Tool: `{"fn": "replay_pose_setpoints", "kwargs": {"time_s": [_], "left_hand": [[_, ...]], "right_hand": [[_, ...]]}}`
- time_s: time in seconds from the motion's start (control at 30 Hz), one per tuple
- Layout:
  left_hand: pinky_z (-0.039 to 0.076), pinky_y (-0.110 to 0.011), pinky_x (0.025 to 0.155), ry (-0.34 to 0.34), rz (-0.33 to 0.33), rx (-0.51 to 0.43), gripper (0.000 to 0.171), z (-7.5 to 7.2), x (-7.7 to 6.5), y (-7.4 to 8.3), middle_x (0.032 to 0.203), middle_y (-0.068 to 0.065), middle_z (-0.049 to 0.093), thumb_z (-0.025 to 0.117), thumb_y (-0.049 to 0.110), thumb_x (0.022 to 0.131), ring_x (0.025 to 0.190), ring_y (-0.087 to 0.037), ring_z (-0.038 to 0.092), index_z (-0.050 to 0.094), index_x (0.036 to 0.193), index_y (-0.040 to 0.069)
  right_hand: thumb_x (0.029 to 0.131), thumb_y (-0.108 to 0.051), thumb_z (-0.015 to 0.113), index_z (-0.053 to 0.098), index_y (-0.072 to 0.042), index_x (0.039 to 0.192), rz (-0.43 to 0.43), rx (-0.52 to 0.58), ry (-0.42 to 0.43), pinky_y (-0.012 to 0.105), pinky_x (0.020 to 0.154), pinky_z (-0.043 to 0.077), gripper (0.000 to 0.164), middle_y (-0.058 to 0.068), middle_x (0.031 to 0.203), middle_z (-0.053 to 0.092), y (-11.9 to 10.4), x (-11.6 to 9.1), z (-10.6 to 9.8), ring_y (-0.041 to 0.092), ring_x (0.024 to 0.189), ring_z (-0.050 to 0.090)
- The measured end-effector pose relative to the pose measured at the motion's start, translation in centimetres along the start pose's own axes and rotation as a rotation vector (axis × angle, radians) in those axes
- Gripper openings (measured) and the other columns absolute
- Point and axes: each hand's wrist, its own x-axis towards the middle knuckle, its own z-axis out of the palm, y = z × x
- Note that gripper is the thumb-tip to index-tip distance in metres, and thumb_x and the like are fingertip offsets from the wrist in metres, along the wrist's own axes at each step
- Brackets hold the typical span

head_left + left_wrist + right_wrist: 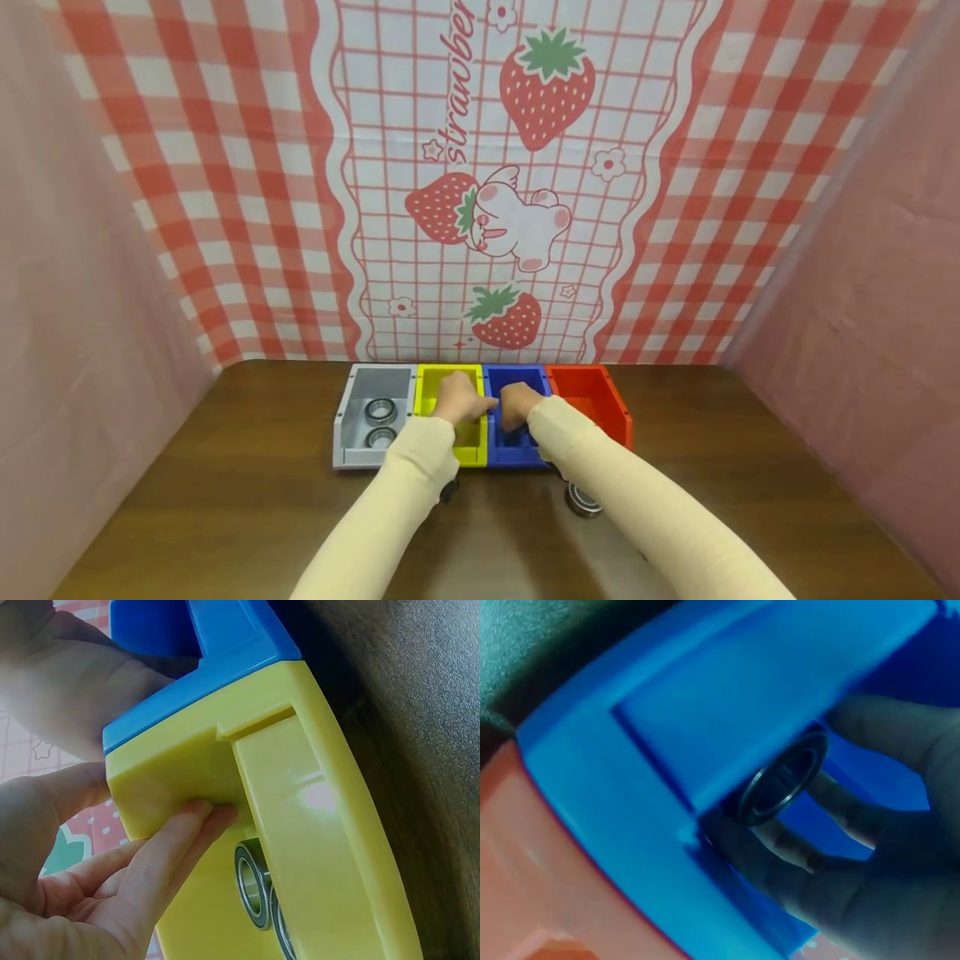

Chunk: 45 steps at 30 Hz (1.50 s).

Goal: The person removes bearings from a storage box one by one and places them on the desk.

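The right hand (517, 403) grips a bearing (784, 780) in the blue bin (517, 457). The left hand (459, 400) pinches the yellow bin's wall (176, 776).

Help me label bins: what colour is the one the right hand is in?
The bin is blue, seen best in the head view.

Head view: even, moderate light; soft forearm shadows on wooden tabletop (187, 508), nearer than hands. Left wrist view: brighter; whitish haze above left hand (112, 892), white glare spot on yellow bin (311, 844) past fingertips. Right wrist view: dim, blue-tinged, soft; right hand (885, 877) shadowed, ball bearing (817, 750) glinting by fingers, red bin (555, 862) beyond faded orange.
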Motion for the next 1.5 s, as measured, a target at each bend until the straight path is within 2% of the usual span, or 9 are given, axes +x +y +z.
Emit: {"fn": "replay_pose_setpoints", "kwargs": {"time_s": [0.13,0.23,0.33,0.47,0.7,0.9,1.03,1.33,1.5], "left_hand": [[0.049,-0.025,0.062,-0.01,-0.002,-0.015,0.033,-0.1,0.1,0.1,0.078,-0.014,0.07,0.079,0.025,0.082,0.063,-0.019,0.062,0.067,0.091,-0.005],[0.049,-0.025,0.061,-0.01,0.003,-0.008,0.032,-0.1,0.2,0.1,0.077,-0.014,0.071,0.079,0.025,0.082,0.063,-0.02,0.064,0.068,0.088,-0.005],[0.049,-0.025,0.062,-0.012,0.007,0.018,0.032,-0.3,0.3,0.1,0.075,-0.014,0.072,0.079,0.026,0.082,0.063,-0.02,0.064,0.068,0.085,-0.004],[0.047,-0.024,0.062,-0.021,-0.008,0.051,0.034,-0.4,0.3,0.2,0.074,-0.012,0.072,0.079,0.028,0.081,0.066,-0.019,0.063,0.068,0.085,-0.004],[0.044,-0.023,0.058,-0.009,-0.014,0.065,0.036,-0.4,0.0,0.3,0.073,-0.012,0.072,0.08,0.029,0.081,0.065,-0.019,0.063,0.068,0.086,-0.004],[0.046,-0.024,0.059,-0.002,-0.012,0.03,0.033,-0.4,-0.2,0.2,0.072,-0.012,0.071,0.079,0.027,0.082,0.064,-0.019,0.061,0.068,0.086,-0.004],[0.051,-0.026,0.065,-0.014,-0.017,0.011,0.032,-0.3,-0.3,0.1,0.074,-0.013,0.071,0.079,0.025,0.082,0.066,-0.02,0.064,0.068,0.088,-0.004],[0.053,-0.028,0.067,-0.021,-0.033,-0.014,0.032,0.0,-0.3,0.0,0.074,-0.012,0.071,0.078,0.025,0.083,0.066,-0.019,0.063,0.068,0.091,-0.004],[0.047,-0.024,0.06,-0.005,-0.013,-0.003,0.032,-0.1,-0.1,0.0,0.071,-0.012,0.071,0.079,0.025,0.083,0.062,-0.018,0.062,0.068,0.09,-0.004]], "right_hand": [[0.074,-0.004,0.072,0.064,0.003,0.104,0.023,0.025,0.034,0.044,0.087,0.055,0.031,0.019,0.102,0.068,0.2,-0.1,0.1,0.03,0.091,0.062],[0.075,-0.004,0.07,0.061,0.005,0.112,0.016,0.06,0.046,0.047,0.089,0.055,0.039,0.023,0.109,0.067,0.2,-0.4,0.0,0.035,0.099,0.064],[0.075,-0.003,0.07,0.061,0.005,0.107,-0.005,0.078,0.064,0.043,0.08,0.056,0.033,0.022,0.101,0.067,0.2,-0.8,-0.4,0.031,0.088,0.063],[0.074,0.0,0.068,0.062,0.002,0.091,-0.054,0.087,0.093,0.035,0.064,0.049,0.019,0.014,0.082,0.061,0.4,-1.2,-1.0,0.024,0.072,0.051],[0.068,0.001,0.071,0.06,-0.001,0.078,-0.207,0.072,0.181,0.03,0.059,0.047,0.015,0.008,0.072,0.06,0.9,-2.4,-2.0,0.019,0.065,0.051],[0.068,-0.003,0.073,0.066,0.002,0.091,-0.271,0.075,0.194,0.034,0.07,0.055,0.024,0.013,0.085,0.069,1.6,-3.5,-2.4,0.019,0.074,0.058],[0.069,-0.007,0.076,0.066,0.002,0.095,-0.283,0.078,0.207,0.033,0.068,0.054,0.029,0.012,0.088,0.069,2.0,-4.2,-2.5,0.018,0.075,0.057],[0.079,-0.011,0.077,0.066,-0.004,0.106,-0.281,0.09,0.138,0.037,0.08,0.056,0.031,0.011,0.096,0.065,2.5,-6.6,-2.8,0.021,0.087,0.056],[0.082,-0.014,0.075,0.065,-0.007,0.111,-0.396,0.05,0.145,0.035,0.079,0.057,0.032,0.008,0.099,0.061,3.2,-8.1,-2.6,0.017,0.087,0.054]]}}
